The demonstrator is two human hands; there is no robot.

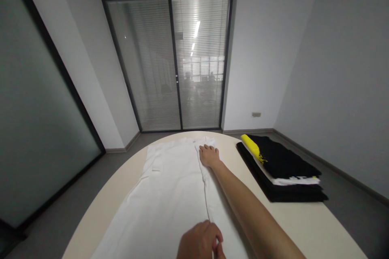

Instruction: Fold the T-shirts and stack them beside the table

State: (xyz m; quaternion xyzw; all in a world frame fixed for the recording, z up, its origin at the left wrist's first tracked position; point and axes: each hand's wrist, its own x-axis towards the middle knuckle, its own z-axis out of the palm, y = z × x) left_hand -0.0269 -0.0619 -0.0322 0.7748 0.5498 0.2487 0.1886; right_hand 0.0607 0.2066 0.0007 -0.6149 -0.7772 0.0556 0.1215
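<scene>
The white garment (173, 194) lies spread on the round desk (121, 182), running from close to the far rim down past the bottom of the view. Both hands are at its right-hand part. The right hand (209, 155) rests palm down near the garment's far end, fingers slightly apart, nothing gripped that shows; most of the garment lies to its left and nearer the person. The forearm stretches over the strip of cloth on the right.

The left hand (200, 239) is much nearer the person, low in the view, above the garment's near part. Its fingers are curled, with the thumb close to the forefinger, a narrow gap; whether they pinch any cloth I cannot tell. White cloth shows beyond this hand and on both sides of it.

A long edge or fold (206, 194) runs down the garment from beside the right hand to the left hand. A small flap (156, 168) sits on the far left part, where light creases show.

On the desk to the right, well apart from the left hand, is a pile (285, 162) of folded clothes: black on top with a yellow patch (251, 145), white beneath, black below. Beyond the desk stand glazed doors (170, 64) with blinds.
</scene>
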